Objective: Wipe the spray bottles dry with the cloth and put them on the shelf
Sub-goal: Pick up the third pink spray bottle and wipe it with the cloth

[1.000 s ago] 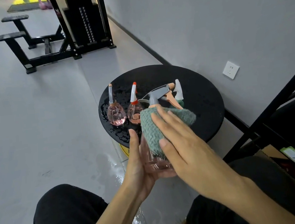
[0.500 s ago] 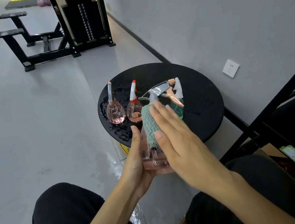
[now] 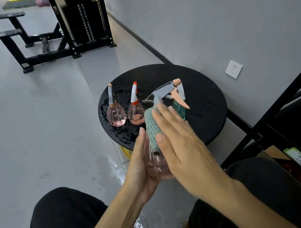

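My left hand (image 3: 139, 163) cups a clear pink spray bottle (image 3: 158, 166) with a grey trigger head, held above my lap and tilted toward the table. A green ribbed cloth (image 3: 152, 125) covers the bottle's upper body. My right hand (image 3: 183, 144) presses the cloth against the bottle with straight fingers. Two small pink bottles (image 3: 116, 114) (image 3: 136, 112) stand on the wet round black table (image 3: 206, 98). A teal bottle (image 3: 180, 108) with a white head stands behind the held one, partly hidden.
A black shelf frame (image 3: 275, 99) rises at the right, with a cardboard box (image 3: 274, 156) on it. Water lies on the grey floor (image 3: 114, 166) under the table. A black gym machine (image 3: 79, 22) stands far back. A wall socket (image 3: 233, 69) is beside the table.
The cloth, spread wide to the right a second ago, is now bunched narrow against the bottle. My right hand has slid across it toward the neck. My left hand keeps its hold.
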Available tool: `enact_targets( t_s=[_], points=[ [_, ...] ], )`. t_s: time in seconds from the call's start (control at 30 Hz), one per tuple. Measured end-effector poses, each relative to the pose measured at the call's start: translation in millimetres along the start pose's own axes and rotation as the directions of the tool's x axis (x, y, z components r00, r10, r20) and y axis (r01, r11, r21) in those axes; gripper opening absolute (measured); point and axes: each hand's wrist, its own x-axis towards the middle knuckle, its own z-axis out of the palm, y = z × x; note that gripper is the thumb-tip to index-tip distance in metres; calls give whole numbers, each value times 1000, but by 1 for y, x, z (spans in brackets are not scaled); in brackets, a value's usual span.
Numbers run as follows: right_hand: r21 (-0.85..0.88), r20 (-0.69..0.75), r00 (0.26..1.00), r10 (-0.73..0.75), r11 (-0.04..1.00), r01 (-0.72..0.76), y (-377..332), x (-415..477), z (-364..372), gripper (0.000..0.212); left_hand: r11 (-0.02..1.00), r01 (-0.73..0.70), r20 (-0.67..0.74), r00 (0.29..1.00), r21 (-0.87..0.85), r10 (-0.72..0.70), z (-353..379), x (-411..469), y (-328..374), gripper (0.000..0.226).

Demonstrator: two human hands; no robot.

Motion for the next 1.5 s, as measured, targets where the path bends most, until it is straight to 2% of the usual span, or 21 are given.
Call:
enact_targets(
  t_s=[0.17,0.37,0.5,0.63,0.7,0.83,0.93,1.1,1.2,1.4,1.5],
  points=[
    [24,-16,999,-50,998,51,-8,-29,10,57,996,-33,-53,998,-84,29,-3,2,3,54],
    [78,-84,996,43,996,-36,3,11,1,55,998,44,-36,998,48,-42,2,-3,-4,51],
    [-15,-70,997,-24,1000,23,0,3,6,56,1000,20,-41,999,22,-19,-3,0,1,50],
    [-60,-38,997,-66,996,63,-7,-29,17,58,999,-21,-107,994,-47,16,-5,3,6,54],
    [-60,-41,997,-63,996,60,-9,-33,20,59,997,-26,-105,994,-73,18,-3,2,5,48],
    [28,-80,997,-16,999,18,-4,-4,13,57,1000,1,-88,996,-15,-2,-1,0,-2,43],
    [93,-37,999,29,995,-26,2,11,6,56,1000,13,-95,995,-22,-15,-2,-1,-2,46],
    [11,-36,997,-73,997,73,-7,-18,15,57,995,-54,-92,995,-79,47,-5,2,5,47],
    [-74,-39,993,-114,991,111,-11,-35,20,59,994,-42,-83,996,-104,34,-3,1,7,47],
    [49,-45,999,-29,998,31,1,2,5,55,1000,17,-92,996,25,-15,-1,-4,2,45],
    [50,-37,999,-11,999,13,3,12,2,55,998,38,-81,996,48,-34,1,-4,1,45]
  ],
)
